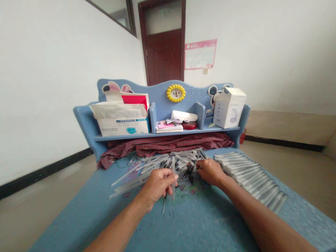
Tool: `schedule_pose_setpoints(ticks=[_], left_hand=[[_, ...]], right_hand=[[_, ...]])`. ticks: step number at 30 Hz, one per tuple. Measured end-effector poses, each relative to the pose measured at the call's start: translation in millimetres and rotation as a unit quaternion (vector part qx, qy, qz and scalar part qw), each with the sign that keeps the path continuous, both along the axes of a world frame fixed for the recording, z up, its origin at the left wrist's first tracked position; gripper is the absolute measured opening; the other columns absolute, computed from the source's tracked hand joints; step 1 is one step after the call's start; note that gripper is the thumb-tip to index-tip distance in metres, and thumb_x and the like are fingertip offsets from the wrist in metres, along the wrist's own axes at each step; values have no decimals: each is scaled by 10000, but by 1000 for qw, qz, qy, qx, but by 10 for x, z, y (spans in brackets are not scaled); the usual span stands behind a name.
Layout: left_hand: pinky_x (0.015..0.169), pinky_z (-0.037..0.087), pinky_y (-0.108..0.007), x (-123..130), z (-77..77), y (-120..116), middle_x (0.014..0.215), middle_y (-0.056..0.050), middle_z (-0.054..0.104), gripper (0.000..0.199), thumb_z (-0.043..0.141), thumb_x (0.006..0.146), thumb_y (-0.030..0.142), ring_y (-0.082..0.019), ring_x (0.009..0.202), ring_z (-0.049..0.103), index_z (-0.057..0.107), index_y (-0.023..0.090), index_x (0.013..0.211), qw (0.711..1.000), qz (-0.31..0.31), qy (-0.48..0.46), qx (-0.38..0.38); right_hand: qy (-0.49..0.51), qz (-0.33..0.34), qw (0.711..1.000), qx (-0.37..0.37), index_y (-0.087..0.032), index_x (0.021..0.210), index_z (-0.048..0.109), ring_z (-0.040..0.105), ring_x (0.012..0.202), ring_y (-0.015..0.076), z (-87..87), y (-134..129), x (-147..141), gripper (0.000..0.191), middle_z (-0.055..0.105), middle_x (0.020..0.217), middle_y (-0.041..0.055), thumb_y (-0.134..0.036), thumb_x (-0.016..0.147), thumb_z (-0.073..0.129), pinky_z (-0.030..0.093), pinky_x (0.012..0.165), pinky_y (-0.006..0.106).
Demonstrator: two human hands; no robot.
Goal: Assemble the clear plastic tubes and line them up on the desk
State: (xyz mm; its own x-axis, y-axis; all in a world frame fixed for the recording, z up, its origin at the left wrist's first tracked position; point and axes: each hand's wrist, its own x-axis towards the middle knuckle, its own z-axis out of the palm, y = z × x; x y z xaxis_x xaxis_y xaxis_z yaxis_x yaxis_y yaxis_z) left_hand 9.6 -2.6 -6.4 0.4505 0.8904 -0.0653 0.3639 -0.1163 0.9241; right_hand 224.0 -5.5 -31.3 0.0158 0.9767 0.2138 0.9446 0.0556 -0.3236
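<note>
The person's left hand [157, 185] pinches a clear tube [173, 169] close to upright between thumb and fingers, above the blue desk [183, 224]. The right hand [210, 170] is curled at the right edge of the loose heap, near its small black parts [189, 171]; whether its fingertips grip anything cannot be told.

Just to the right of the right hand and forearm lies a broad row of slender tubes [252, 175], side by side and mostly aligned. Their order suggests that this portion is already dealt with, though whether each one is complete is too blurred to judge.

A good deal seems to be left: loose clear tubes [133, 183] fan out to the left of the left hand, and more lie jumbled with the black parts beyond and between the hands. The held tube appears to be partway through handling. A thin dark piece [164, 204] lies just below the left hand. Beyond the heap, a checked cloth [168, 145] is bunched beneath the shelf [126, 137].
</note>
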Motion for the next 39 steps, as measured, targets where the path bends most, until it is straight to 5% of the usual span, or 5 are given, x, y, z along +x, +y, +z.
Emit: schedule_pose_setpoints(ticks=[3, 6, 11, 30, 39], left_hand=[[366, 255, -162, 0, 0, -17, 454, 11, 531, 294, 514, 741, 400, -70, 365, 439, 582, 130, 647, 1000, -23, 7, 2], [368, 263, -163, 8, 34, -58, 550, -3, 594, 267, 515, 741, 373, -54, 358, 436, 591, 129, 664, 999, -51, 4, -4], [375, 270, -162, 19, 95, -133, 437, 36, 525, 228, 542, 721, 327, -44, 326, 384, 599, 136, 610, 995, -99, 12, -10], [367, 256, -170, 22, 108, -151, 427, 49, 492, 248, 561, 704, 348, -49, 331, 364, 585, 150, 556, 987, -155, 38, -4], [387, 317, -168, 6, 118, -62, 557, -6, 587, 239, 579, 728, 364, -56, 389, 462, 587, 128, 692, 983, -4, -173, -64]], right_hand=[[285, 83, 954, -43, -155, 774, 595, 553, 452, 118, 42, -13, 5, 142, 614, 596, 8, -274, 739, 525, 394, 446, 215], [519, 178, 831, -95, -141, 805, 549, 493, 337, 88, 84, -53, -28, 269, 610, 575, -13, -375, 691, 618, 349, 343, 190], [629, 234, 733, -111, -141, 816, 547, 518, 335, 94, 105, -113, -101, 306, 646, 588, 4, -338, 640, 701, 369, 334, 183], [643, 242, 717, -115, -142, 788, 528, 529, 341, 98, 127, -138, -103, 283, 652, 592, 10, -326, 650, 693, 387, 340, 183], [620, 238, 735, -141, -143, 796, 533, 537, 350, 100, 103, -175, -146, 289, 650, 601, 8, -331, 644, 692, 375, 342, 182]])
